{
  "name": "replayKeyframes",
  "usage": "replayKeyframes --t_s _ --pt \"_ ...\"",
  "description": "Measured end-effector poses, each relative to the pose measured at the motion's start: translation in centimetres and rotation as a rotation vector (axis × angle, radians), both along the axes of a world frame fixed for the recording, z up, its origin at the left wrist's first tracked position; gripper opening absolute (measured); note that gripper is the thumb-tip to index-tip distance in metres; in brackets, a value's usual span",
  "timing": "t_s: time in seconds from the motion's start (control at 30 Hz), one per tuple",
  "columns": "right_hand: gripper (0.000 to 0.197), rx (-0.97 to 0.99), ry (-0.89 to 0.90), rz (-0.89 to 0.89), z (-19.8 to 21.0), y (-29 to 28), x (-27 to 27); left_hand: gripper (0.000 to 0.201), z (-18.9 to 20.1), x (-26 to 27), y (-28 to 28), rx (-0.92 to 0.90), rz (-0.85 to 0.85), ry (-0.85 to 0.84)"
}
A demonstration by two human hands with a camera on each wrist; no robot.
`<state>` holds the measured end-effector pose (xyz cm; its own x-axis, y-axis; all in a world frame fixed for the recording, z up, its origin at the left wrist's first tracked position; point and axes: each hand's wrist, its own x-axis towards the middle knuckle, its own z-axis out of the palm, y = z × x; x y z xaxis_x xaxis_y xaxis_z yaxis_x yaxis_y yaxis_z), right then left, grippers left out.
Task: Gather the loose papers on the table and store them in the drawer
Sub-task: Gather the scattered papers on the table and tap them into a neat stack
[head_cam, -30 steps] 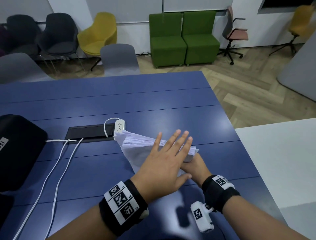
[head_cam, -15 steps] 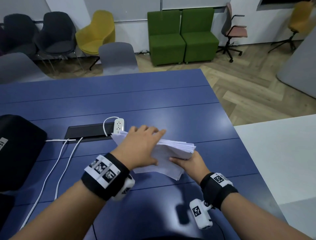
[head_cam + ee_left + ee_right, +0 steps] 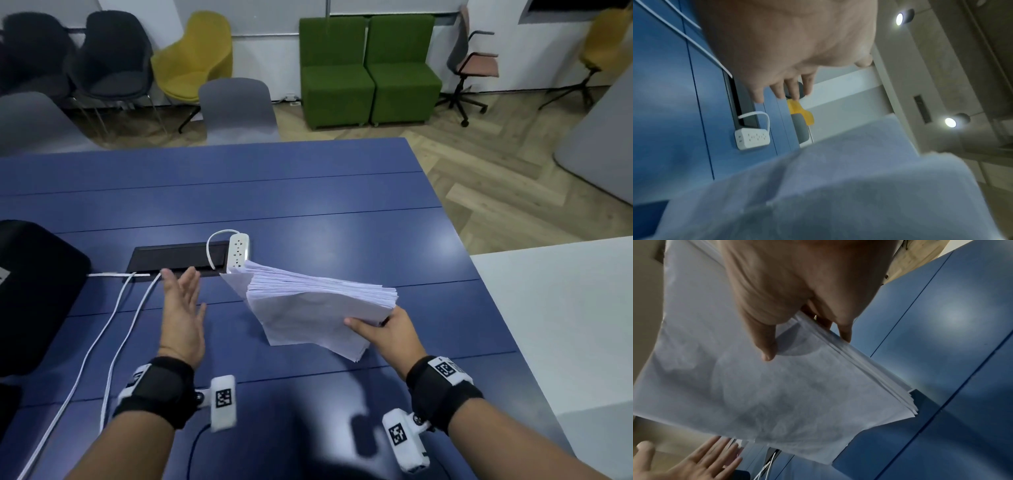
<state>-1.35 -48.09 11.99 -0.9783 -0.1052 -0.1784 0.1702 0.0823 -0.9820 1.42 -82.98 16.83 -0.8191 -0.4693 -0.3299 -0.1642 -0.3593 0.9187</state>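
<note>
Papers [image 3: 318, 301] right of power strip [image 3: 238, 252]

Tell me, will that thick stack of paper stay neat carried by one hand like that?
Probably not. The right hand pinches the paper stack at one corner only, and its far side already sags. The edges look fanned, so sheets may slide apart. The left hand, open beside it, could steady it.

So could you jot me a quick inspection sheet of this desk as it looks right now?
Surface: blue table, with a black cable slot set in it.
Job's things: stack of papers lifted and tilted; no drawer seen.
Clutter: black bag at the left edge.
Hands: right hand pinches the stack's near corner; left hand open beside it, holding nothing.
Cables: white power strip by the slot; two white cables run toward the near edge.
Surroundings: green sofa, yellow chair, wooden floor.
</note>
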Motion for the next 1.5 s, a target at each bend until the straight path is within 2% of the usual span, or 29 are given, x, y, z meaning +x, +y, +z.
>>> replayKeyframes --t_s 0.03,0.13,0.17,0.3,0.43,0.57,0.67,0.77,0.87,0.93,1.0,1.07,1.1,1.2,1.23,1.27,1.37,1.4,1.5 --pt "0.041 -0.002 0.008 -0.005 0.0 -0.1 0.1 0.082 -0.3 -0.1 1.0 -0.005 -0.013 -0.004" --pt "0.041 -0.003 0.033 -0.003 0.3 -0.3 0.3 0.091 0.0 -0.5 4.7 0.008 -0.26 -0.023" --pt "0.042 -0.006 0.039 -0.002 0.4 -0.4 0.3 0.092 0.4 -0.7 5.5 -0.01 -0.283 -0.023" --pt "0.043 -0.03 0.046 -0.007 0.5 -0.5 0.1 0.092 1.3 -1.3 6.5 -0.017 -0.143 0.008" --pt "0.045 -0.047 0.025 -0.022 0.5 -0.7 0.0 0.079 1.9 -0.8 8.4 0.033 -0.295 -0.008" --pt "0.046 -0.036 0.021 -0.018 0.4 -0.8 0.1 0.078 2.3 -0.8 9.0 0.014 -0.166 0.039" --pt "0.047 -0.044 0.002 -0.02 0.5 -0.8 0.2 0.076 3.1 -0.6 9.8 0.027 -0.263 0.042" --pt "0.043 -0.039 -0.026 -0.026 0.7 -0.8 0.1 0.078 3.6 -0.7 9.1 -0.074 -0.319 0.125" --pt "0.041 -0.037 -0.039 -0.007 0.9 -0.7 -0.1 0.096 3.5 -1.2 6.8 -0.214 -0.345 0.256" --pt "0.042 -0.027 -0.039 0.008 0.9 -0.5 -0.2 0.104 3.6 -1.6 5.5 -0.343 -0.448 0.312" --pt "0.046 0.002 -0.034 0.022 0.7 -0.4 -0.1 0.116 3.8 -2.0 4.7 -0.453 -0.643 0.245" --pt "0.045 0.035 -0.032 0.043 0.5 -0.2 0.0 0.124 3.3 -2.3 4.2 -0.56 -0.815 0.083" --pt "0.042 0.055 -0.036 0.051 0.6 -0.2 0.0 0.115 3.1 -2.4 4.2 -0.603 -0.853 0.018" --pt "0.031 0.144 -0.02 0.058 0.5 -0.4 -0.1 0.049 2.7 -2.8 4.2 -0.643 -0.854 -0.024" --pt "0.032 0.17 -0.016 0.053 0.6 -0.5 -0.1 0.038 2.8 -2.8 4.2 -0.625 -0.871 -0.034" --pt "0.029 0.169 -0.02 0.033 0.7 -0.7 -0.2 0.037 3.1 -2.8 4.3 -0.597 -0.892 -0.045" --pt "0.014 0.086 -0.081 0.008 1.4 -0.9 -0.8 0.068 3.8 -2.1 4.6 -0.48 -0.879 -0.058" --pt "0.011 0.068 -0.106 0.025 1.8 -0.9 -1.1 0.072 4.0 -1.8 4.7 -0.431 -0.877 -0.069" --pt "0.022 0.059 -0.174 0.129 2.9 -0.2 -1.8 0.05 5.0 -1.3 5.2 -0.404 -0.912 -0.096"
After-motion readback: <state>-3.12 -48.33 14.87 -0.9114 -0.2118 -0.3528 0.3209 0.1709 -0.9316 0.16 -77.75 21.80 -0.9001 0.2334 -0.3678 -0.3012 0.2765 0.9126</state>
